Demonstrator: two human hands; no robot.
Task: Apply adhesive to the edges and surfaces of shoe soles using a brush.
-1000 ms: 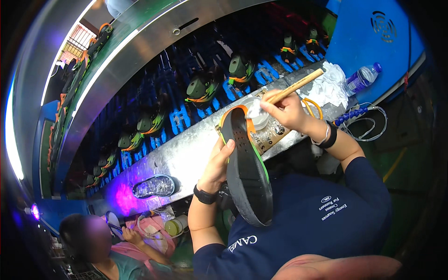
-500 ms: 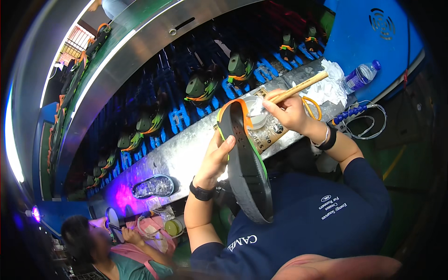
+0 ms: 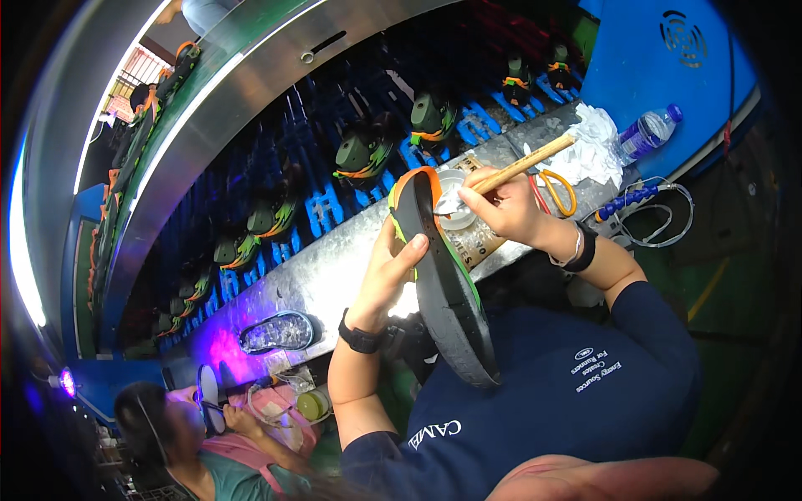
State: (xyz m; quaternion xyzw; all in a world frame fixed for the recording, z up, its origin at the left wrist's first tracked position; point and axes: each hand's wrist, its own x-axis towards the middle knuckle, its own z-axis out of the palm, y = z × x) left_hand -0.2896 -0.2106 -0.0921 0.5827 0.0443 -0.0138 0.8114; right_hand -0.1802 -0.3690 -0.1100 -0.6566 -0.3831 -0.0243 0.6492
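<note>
My left hand (image 3: 396,269) grips a shoe sole (image 3: 449,311), black inside with an orange and green rim, by its edge, thumb pressed on the near side. The sole slants across my chest with its orange end pointing away from me. In my right hand (image 3: 510,205) is a brush with a wooden handle (image 3: 535,161), held in a pinch. Its pale bristles (image 3: 449,203) meet the sole's rim near the orange end, on the right side. Just behind them, a round whitish dish (image 3: 455,185) rests on the bench, partly covered by the hand and brush.
Crumpled white paper (image 3: 595,150) and a purple-labelled bottle (image 3: 650,134) lie at the bench's right end, near an orange loop (image 3: 561,194). Green-and-black shoe parts (image 3: 363,156) sit on blue racks beyond. Another sole (image 3: 278,331) lies left, near a co-worker (image 3: 200,434).
The brush and my right hand have shifted slightly left and down, bringing the bristles onto the sole's rim. The sole's near end has swung a little to the right.
</note>
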